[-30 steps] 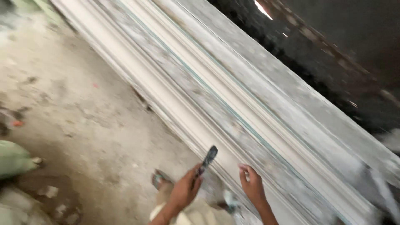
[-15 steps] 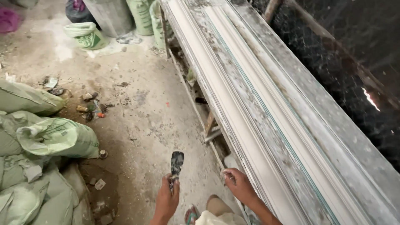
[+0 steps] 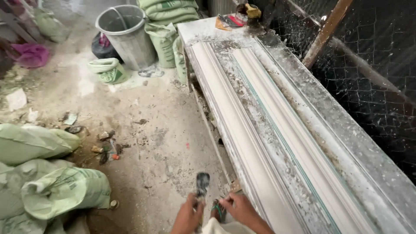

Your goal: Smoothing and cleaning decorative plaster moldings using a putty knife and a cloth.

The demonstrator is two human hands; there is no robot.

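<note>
Two hands at bottom centre of the frame. Left hand [image 3: 187, 215] is closed round the handle of a scraper [image 3: 202, 183], blade up and caked with plaster. Right hand [image 3: 239, 208] sits just beside it, fingers curled near the handle; whether they grip anything, cannot tell. Both hands are low, over the floor [image 3: 143, 143], close to the near edge of the bench [image 3: 346, 143], which runs from bottom right toward top centre. On the bench lies a long white moulding [image 3: 255, 143], crusted with plaster crumbs.

Risks, as judged:
- blade swung near the moulding could chip its edge
- a dusty handle could slip in the grip
- sacks [image 3: 52, 182] at lower left and litter on the floor are a trip hazard
- bucket [image 3: 125, 34] at top left is well apart, no concern
</note>
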